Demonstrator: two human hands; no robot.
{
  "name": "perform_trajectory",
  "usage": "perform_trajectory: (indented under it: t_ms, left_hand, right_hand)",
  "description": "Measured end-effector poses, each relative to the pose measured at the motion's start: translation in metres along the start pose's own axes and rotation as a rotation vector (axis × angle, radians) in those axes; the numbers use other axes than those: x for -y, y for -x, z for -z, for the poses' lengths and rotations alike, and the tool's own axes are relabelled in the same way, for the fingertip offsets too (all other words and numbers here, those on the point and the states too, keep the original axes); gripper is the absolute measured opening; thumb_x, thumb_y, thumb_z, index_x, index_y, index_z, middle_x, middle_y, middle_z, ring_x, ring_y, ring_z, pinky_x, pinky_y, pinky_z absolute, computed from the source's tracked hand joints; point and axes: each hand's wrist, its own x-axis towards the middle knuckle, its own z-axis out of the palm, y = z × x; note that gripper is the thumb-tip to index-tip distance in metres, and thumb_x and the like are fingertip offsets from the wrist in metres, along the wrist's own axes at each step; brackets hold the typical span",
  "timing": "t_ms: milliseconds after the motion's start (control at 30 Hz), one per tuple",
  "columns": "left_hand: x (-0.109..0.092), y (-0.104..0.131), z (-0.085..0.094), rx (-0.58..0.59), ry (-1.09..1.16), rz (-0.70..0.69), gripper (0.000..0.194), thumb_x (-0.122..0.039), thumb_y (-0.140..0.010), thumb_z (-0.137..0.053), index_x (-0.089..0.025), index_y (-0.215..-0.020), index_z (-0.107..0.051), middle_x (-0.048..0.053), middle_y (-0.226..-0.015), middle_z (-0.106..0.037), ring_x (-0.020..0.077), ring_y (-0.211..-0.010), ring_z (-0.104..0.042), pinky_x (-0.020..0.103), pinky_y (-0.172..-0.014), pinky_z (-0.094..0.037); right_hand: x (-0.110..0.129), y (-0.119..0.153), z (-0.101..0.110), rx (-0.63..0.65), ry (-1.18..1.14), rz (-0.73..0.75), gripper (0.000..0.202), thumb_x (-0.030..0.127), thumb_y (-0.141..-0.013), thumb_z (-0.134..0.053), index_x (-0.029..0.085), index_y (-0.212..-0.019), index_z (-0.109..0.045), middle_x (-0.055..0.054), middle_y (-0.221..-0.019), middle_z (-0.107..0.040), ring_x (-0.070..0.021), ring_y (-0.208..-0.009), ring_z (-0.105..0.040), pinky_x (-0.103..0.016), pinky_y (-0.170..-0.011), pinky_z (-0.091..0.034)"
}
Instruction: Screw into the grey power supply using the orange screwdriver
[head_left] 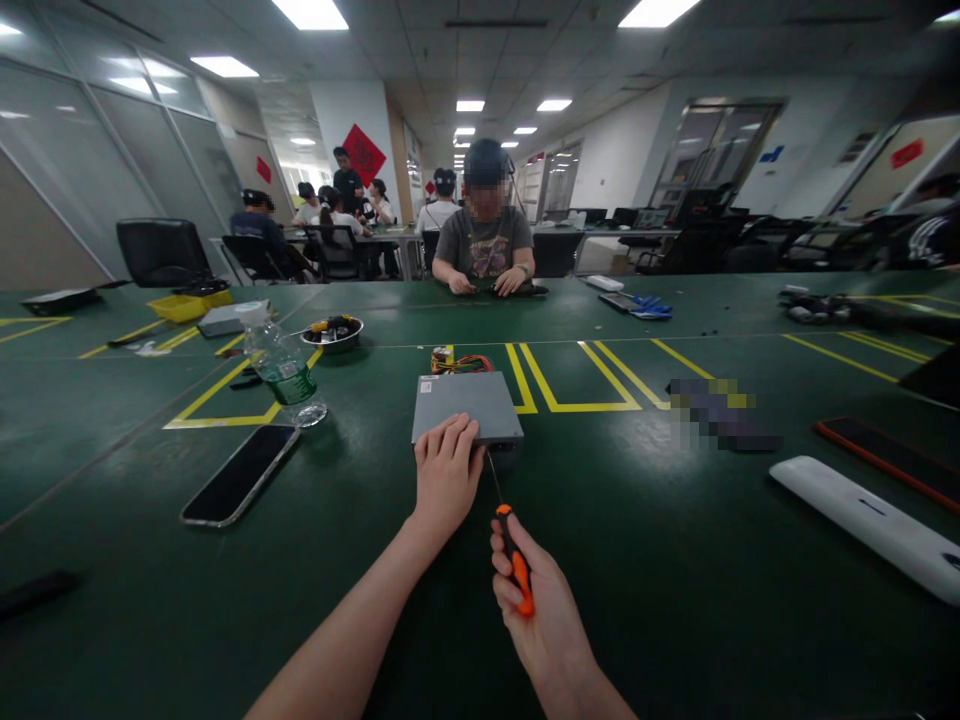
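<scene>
A grey metal computer power supply lies on the green table in front of me, with a bundle of coloured cables behind it. My left hand grips its near left edge, fingers bent over the top and thumb down at the front face. In my right hand is a screwdriver with an orange and black handle. Its thin shaft points up and away, and the tip meets the near face of the power supply, close to my left thumb. The exact contact point is hidden.
Left of the power supply are a phone, a clear water bottle and a metal bowl of small items. On the right lie a white elongated device and an orange-edged dark object. Across the table sits another person.
</scene>
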Motion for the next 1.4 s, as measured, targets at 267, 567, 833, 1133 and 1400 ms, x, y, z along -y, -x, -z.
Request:
perform_trajectory:
  t_ms: [267, 567, 833, 1133, 1400]
  left_hand:
    - [0.000, 0.000, 0.001, -0.003, -0.013, -0.004, 0.028, -0.024, -0.087, -0.048, -0.019, -0.114, -0.053, 0.008, -0.122, -0.057, 0.0235, -0.115, -0.047, 0.040, -0.092, -0.032]
    - [0.000, 0.000, 0.000, -0.009, -0.028, -0.008, 0.027, -0.025, -0.087, -0.047, -0.020, -0.113, -0.053, 0.008, -0.122, -0.057, 0.0240, -0.114, -0.048, 0.040, -0.092, -0.031]
    - [0.000, 0.000, 0.001, -0.010, -0.015, -0.009, 0.028, -0.025, -0.087, -0.047, -0.020, -0.114, -0.053, 0.008, -0.122, -0.057, 0.0234, -0.114, -0.048, 0.040, -0.092, -0.031]
    - [0.001, 0.001, 0.001, 0.015, -0.002, -0.006, 0.029, -0.025, -0.088, -0.045, -0.019, -0.116, -0.051, 0.007, -0.125, -0.055, 0.0230, -0.117, -0.046, 0.040, -0.094, -0.031]
    - [0.001, 0.002, 0.002, 0.027, 0.015, -0.023, 0.033, -0.019, -0.086, -0.045, -0.018, -0.119, -0.050, 0.008, -0.127, -0.054, 0.0227, -0.120, -0.044, 0.041, -0.098, -0.029]
  right_hand:
    - [0.001, 0.000, 0.001, -0.001, -0.014, -0.070, 0.024, 0.032, -0.076, -0.066, 0.009, -0.080, -0.062, 0.003, -0.053, -0.051, 0.0013, -0.032, -0.029, -0.010, -0.029, -0.017]
    - [0.013, 0.004, 0.021, -0.014, 0.041, 0.056, 0.038, 0.037, -0.061, -0.076, 0.010, -0.084, -0.062, 0.003, -0.056, -0.054, 0.0013, -0.034, -0.030, -0.010, -0.030, -0.017]
    - [0.016, -0.004, 0.024, 0.004, 0.134, 0.091, 0.045, 0.043, -0.055, -0.076, 0.012, -0.084, -0.060, 0.004, -0.057, -0.052, 0.0013, -0.036, -0.029, -0.011, -0.031, -0.015]
    - [0.018, 0.000, 0.022, -0.017, 0.319, 0.247, 0.041, 0.035, -0.052, -0.079, 0.017, -0.080, -0.055, 0.007, -0.056, -0.047, -0.0023, -0.042, -0.034, -0.012, -0.034, -0.023]
    - [0.027, -0.005, 0.040, 0.001, 0.545, 0.359, 0.043, 0.045, -0.062, -0.071, 0.016, -0.090, -0.058, 0.002, -0.065, -0.052, -0.0082, -0.048, -0.041, -0.015, -0.032, -0.026]
